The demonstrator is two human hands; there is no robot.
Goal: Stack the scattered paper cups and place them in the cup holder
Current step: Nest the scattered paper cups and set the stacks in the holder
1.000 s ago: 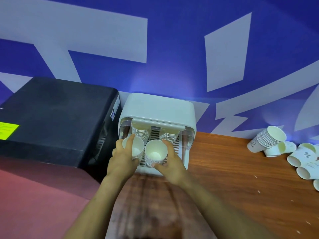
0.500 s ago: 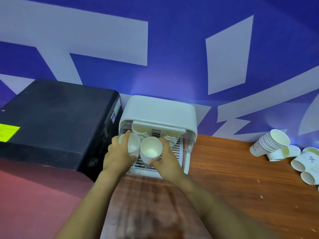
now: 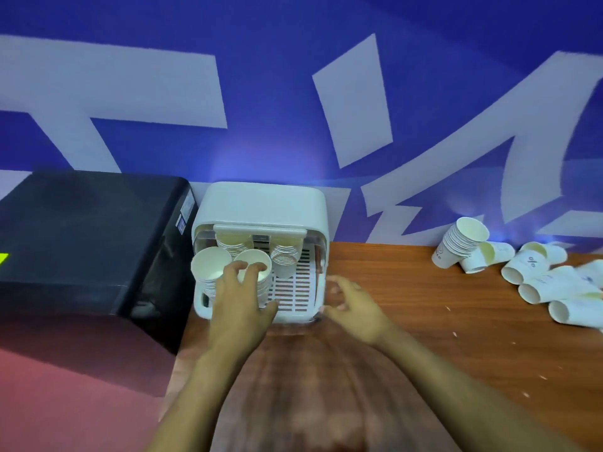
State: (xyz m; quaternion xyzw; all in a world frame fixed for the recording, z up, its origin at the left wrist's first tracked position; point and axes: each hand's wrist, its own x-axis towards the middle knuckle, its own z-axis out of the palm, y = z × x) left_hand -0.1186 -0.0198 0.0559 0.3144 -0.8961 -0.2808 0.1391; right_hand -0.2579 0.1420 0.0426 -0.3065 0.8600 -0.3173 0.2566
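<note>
The white cup holder (image 3: pixel 261 203) stands on the wooden table against the wall, its front open. Two cup stacks stand at its front left: one at the far left (image 3: pixel 208 265) and one beside it (image 3: pixel 261 261). Two more stacks (image 3: pixel 285 256) sit behind them. My left hand (image 3: pixel 241 301) reaches between the front stacks, its fingertips curled over the rim of the second stack. My right hand (image 3: pixel 352 305) hovers just right of the holder's front corner, fingers loosely curled and holding nothing. A tilted cup stack (image 3: pixel 456 246) and several loose cups (image 3: pixel 528 265) lie at the far right.
A large black machine (image 3: pixel 81 239) stands directly left of the holder, touching it. The wooden table (image 3: pixel 408 321) stretches from the holder to the scattered cups. A blue and white wall runs behind everything. A red surface (image 3: pixel 65 386) lies at the lower left.
My right hand has let go of the second stack and pulled back to the right. My left hand has left the far-left stack and moved onto the second stack's rim.
</note>
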